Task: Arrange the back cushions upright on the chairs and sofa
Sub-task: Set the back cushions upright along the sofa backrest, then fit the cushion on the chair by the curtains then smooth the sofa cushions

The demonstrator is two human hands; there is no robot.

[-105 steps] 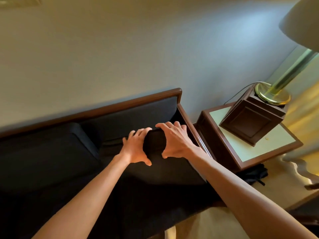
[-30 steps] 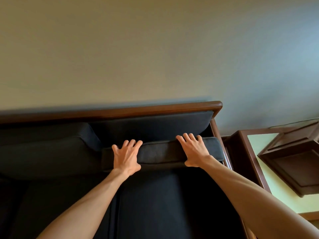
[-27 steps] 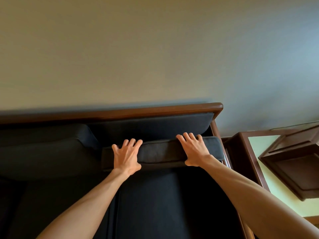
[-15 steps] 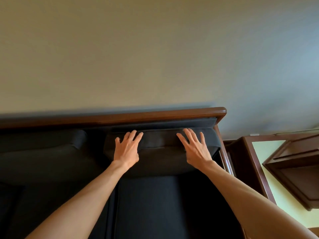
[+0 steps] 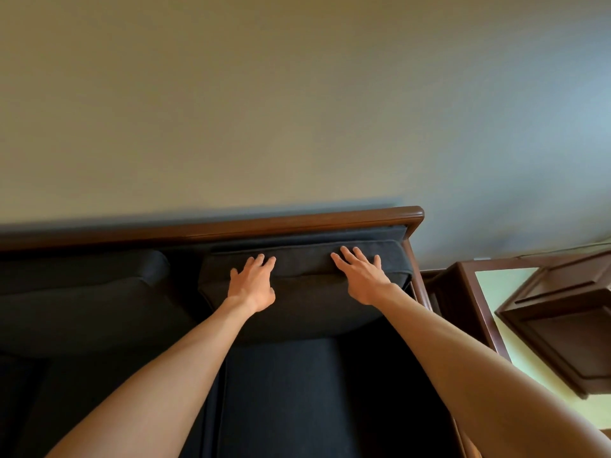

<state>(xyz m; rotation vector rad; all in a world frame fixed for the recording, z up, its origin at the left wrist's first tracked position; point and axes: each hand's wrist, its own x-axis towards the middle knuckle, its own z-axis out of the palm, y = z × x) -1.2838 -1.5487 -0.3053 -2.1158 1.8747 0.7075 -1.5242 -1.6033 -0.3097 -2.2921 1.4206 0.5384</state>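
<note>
A dark back cushion (image 5: pixel 307 305) stands upright at the right end of the dark sofa, leaning against the backrest below the brown wooden top rail (image 5: pixel 297 223). My left hand (image 5: pixel 253 285) lies flat on the cushion's upper left face, fingers spread and reaching its top edge. My right hand (image 5: pixel 362 276) presses flat on the upper right part in the same way. Neither hand grips anything. A second dark back cushion (image 5: pixel 82 292) stands upright to the left. The dark seat cushion (image 5: pixel 281 391) lies below, between my forearms.
A brown wooden side table (image 5: pixel 472 299) with a pale green top stands just right of the sofa's wooden arm. A dark wooden lamp base (image 5: pixel 562 325) sits on it. A plain beige wall fills the upper half of the view.
The cushion has gone from lying low with its edge toward me to standing up against the backrest. Both hands have moved up and back with it and now press flat on its face.
</note>
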